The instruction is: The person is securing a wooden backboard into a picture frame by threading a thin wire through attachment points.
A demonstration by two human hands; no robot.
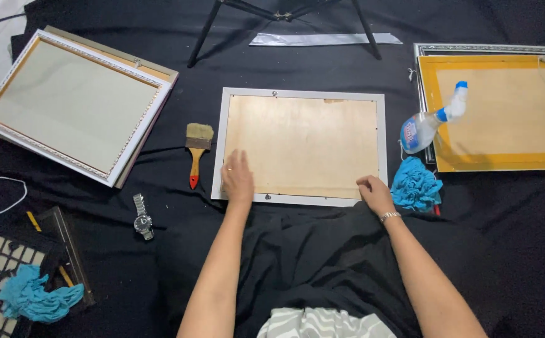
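A silver picture frame [302, 94] lies face down on black cloth in the middle, its brown backing board up. My left hand [237, 178] rests flat, fingers apart, on the board near the frame's lower left corner. At the frame's lower right edge, my right hand [374, 193] has its fingers curled against the frame; I cannot tell whether it grips anything. A wooden paintbrush [196, 152] with a red-tipped handle lies just left of the frame.
White ornate frames [72, 103] are stacked at the far left; a yellow-bordered frame [504, 112] lies right with a spray bottle [432, 122] on its edge. A blue rag [415, 183] sits beside my right hand. A wristwatch [142, 217], another blue rag [35, 294] and tripod legs [205, 31] are around.
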